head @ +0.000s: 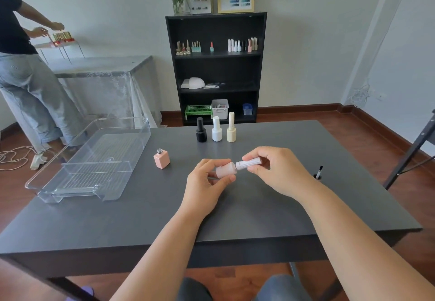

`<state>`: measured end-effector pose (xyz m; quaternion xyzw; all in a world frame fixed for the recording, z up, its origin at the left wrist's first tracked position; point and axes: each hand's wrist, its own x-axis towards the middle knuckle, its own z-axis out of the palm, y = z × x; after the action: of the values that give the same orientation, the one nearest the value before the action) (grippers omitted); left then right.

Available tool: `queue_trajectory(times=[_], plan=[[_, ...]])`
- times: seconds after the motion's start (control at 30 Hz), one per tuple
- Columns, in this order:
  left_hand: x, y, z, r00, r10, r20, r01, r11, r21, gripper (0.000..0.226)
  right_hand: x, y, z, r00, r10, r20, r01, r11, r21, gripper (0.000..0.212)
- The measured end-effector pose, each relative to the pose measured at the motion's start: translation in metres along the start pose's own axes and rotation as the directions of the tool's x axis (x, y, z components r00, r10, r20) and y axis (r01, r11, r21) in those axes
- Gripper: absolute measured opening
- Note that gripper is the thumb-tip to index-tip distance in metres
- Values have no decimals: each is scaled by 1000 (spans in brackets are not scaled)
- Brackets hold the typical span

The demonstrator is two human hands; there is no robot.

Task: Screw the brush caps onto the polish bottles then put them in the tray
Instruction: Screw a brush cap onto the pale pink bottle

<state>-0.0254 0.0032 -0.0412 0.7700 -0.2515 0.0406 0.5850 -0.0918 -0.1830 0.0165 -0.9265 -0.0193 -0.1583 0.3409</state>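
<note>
My left hand holds a pale pink polish bottle tilted on its side above the table. My right hand pinches the white ribbed brush cap, which sits on the bottle's neck. A square peach bottle stands uncapped to the left. At the back of the table stand three capped bottles: black, white and cream. The clear plastic tray lies at the table's left with nothing in it. A loose brush cap stands upside down at the right, brush up.
The dark grey table fills the view. A black shelf with polish bottles stands behind it. Another person works at a cloth-covered table at the far left. A dark metal frame leg stands at the right.
</note>
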Motion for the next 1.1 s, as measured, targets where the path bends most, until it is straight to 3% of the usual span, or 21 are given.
queue_trajectory(times=[0.13,0.3,0.53,0.7,0.8,1.0,1.1], plan=[[0,-2,0,1000,-21,21,21,1000,-3,26,2,1,-3,995,-95,16,96,988,-121,23],[-2,0,-1,997,-9,72,10,1000,-12,25,2,-1,-9,991,-131,42,133,990,-54,22],[-2,0,-2,993,-37,111,41,998,-36,25,-2,-4,-12,983,-179,43,182,979,-87,24],[-1,1,-5,982,-73,174,89,992,-88,23,-6,-6,-9,937,-350,1,347,927,-140,25],[0,3,-10,963,-80,259,139,967,-216,21,-8,-5,-8,904,-428,-21,418,892,-169,26],[2,6,-16,939,-142,313,243,918,-314,24,-6,-5,-1,877,-472,-87,460,879,-130,24],[1,5,-18,933,-142,331,259,904,-340,31,-6,-4,2,912,-401,-88,399,916,-35,25]])
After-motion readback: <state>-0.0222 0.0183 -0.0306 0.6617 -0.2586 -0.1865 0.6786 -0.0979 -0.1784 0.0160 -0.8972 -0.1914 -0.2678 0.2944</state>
